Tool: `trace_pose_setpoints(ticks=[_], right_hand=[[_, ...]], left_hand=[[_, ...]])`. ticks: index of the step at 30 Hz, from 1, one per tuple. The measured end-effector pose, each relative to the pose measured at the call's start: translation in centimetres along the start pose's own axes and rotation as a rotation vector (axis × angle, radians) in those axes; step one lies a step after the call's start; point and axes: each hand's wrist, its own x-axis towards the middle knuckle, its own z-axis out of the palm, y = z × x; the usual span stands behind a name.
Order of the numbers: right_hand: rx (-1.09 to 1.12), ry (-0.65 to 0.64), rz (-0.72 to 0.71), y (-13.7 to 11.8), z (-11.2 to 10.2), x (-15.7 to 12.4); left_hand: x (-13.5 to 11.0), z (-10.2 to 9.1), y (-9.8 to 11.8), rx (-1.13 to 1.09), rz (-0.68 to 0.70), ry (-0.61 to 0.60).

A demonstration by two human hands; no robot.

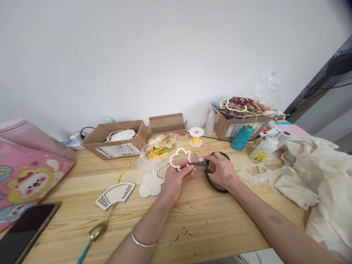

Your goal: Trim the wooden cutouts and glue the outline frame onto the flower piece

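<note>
Left hand [176, 179] pinching a frame [172, 160], right hand [224, 171] on scissors [201, 164]

Ok quick update from my end of the head cam. L fingers are pinched tight on the lower edge of the frame, a pale flower-shaped outline held just above the table [192, 223], abt mid-view. R hand is wrapped round the black handles, w/ the blades pointing left, right at the frame's edge by my L fingertips. Can't tell from this angle if they're actually touching it. Silver bangle [143, 242] on the L wrist, fyi.

Just left of the L hand: white blank [151, 184], lying flat. Further left there's a fan piece [115, 196] w/ a yellow loop on top, then a spoon [97, 231] w/ a teal handle below it. Phone [27, 234] + pink bag [30, 179] at far left.

Behind the hands, L to R: box [117, 148] w/ pale pieces in it, clear bag [147, 156] of yellow cord, spool [196, 140] w/ yellow thread. R side has a fuller carton [224, 126] heaped w/ dark patterned stuff, teal cone [242, 138] in front of it, then a glue-type bottle [263, 150] and crumpled cream cloth [310, 172] nearest the edge.
</note>
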Motion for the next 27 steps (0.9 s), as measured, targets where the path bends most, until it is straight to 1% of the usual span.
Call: trace_pose_setpoints(ticks=[5, 10, 14, 17, 22, 27], right_hand=[[0.001, 0.025, 0.006, 0.09, -0.04, -0.03], [0.009, -0.009, -0.040, 0.11, -0.09, -0.06], [-0.012, 0.003, -0.007, 0.14, 0.10, -0.05], [-0.019, -0.003, 0.016, 0.18, 0.20, -0.06], [-0.006, 0.004, 0.099, 0.16, -0.07, 0.00], [0.025, -0.007, 0.006, 0.12, -0.09, 0.04]], left_hand=[[-0.15, 0.08, -0.05, 0.001, 0.005, 0.000], [-0.13, 0.14, -0.03, 0.004, 0.012, 0.031], [-0.13, 0.09, 0.16, 0.033, -0.003, -0.018], [-0.19, 0.08, 0.22, 0.020, -0.021, 0.001], [-0.40, 0.23, 0.05, 0.024, -0.043, 0.004], [-0.39, 0.26, -0.04, -0.012, -0.034, 0.016]])
